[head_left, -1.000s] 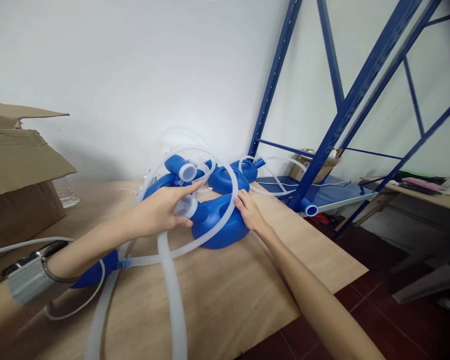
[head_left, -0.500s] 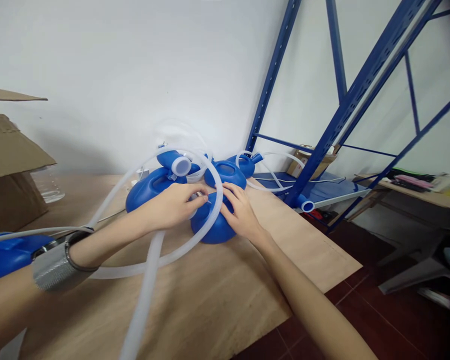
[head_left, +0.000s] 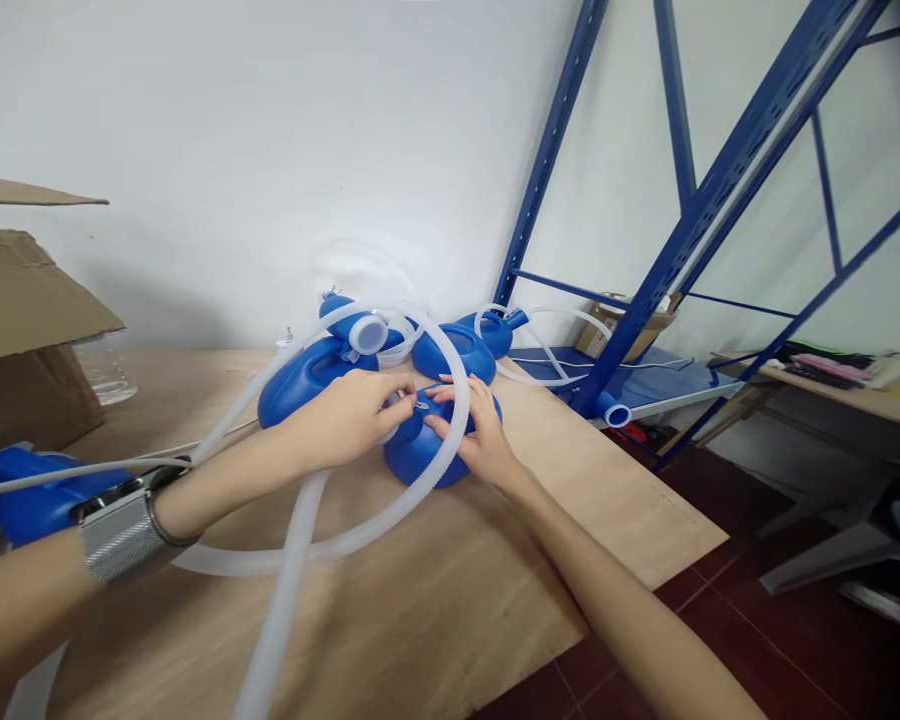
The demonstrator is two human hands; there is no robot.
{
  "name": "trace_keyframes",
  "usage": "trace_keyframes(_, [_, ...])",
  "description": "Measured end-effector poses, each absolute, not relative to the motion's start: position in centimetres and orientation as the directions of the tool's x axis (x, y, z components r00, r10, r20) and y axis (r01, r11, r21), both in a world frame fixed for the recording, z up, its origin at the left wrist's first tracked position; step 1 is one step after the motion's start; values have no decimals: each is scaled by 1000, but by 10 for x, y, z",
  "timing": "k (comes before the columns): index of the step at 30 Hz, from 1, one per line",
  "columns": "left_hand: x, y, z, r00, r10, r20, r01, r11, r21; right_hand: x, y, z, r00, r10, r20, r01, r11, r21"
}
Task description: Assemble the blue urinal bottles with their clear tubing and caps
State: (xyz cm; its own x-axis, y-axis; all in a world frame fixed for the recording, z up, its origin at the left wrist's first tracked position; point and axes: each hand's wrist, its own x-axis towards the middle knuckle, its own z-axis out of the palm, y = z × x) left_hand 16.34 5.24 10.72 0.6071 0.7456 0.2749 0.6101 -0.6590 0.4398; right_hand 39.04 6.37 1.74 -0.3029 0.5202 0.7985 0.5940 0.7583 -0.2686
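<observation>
A round blue plastic bottle (head_left: 412,458) stands on the wooden tabletop (head_left: 450,590). My left hand (head_left: 360,410) is at its upper left side, thumb and forefinger pinched together; whatever lies between them is too small to make out. A small pale piece (head_left: 422,405) shows just right of those fingertips, on top of the bottle. Curled over the bottle's right side, my right hand (head_left: 484,435) steadies it, thumb and fingers near the pale piece. A translucent ribbed hose (head_left: 461,395) loops in front of the bottle and past my right fingers.
More blue bottles stand behind: one at left (head_left: 292,385) with a wide white-lined mouth (head_left: 367,334), another (head_left: 450,355) beyond my hands. Another blue container (head_left: 37,490) lies by my left forearm. A cardboard box (head_left: 37,300) is at left, a blue metal rack (head_left: 645,300) at right.
My right fingers have drawn back slightly on the bottle, and the pale piece on top shows more clearly. The hose loop has shifted a little right. My left hand keeps its pinch.
</observation>
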Motion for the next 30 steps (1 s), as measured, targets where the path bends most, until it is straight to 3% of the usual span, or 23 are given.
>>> trace_keyframes(6, [164, 56, 107, 621, 733, 277, 637, -679, 366, 392, 63, 20, -390, 502, 772, 607, 771, -194])
trace_keyframes(15, [166, 53, 112, 602, 752, 270, 679, -660, 323, 392, 61, 22, -394, 546, 740, 615, 755, -229])
trace_keyframes(24, [174, 49, 117, 624, 745, 234, 718, -665, 205, 391, 65, 19, -401, 515, 757, 639, 750, -172])
trace_keyframes(30, [172, 50, 115, 639, 730, 245, 697, -683, 219, 393, 66, 20, -396, 518, 758, 597, 772, -216])
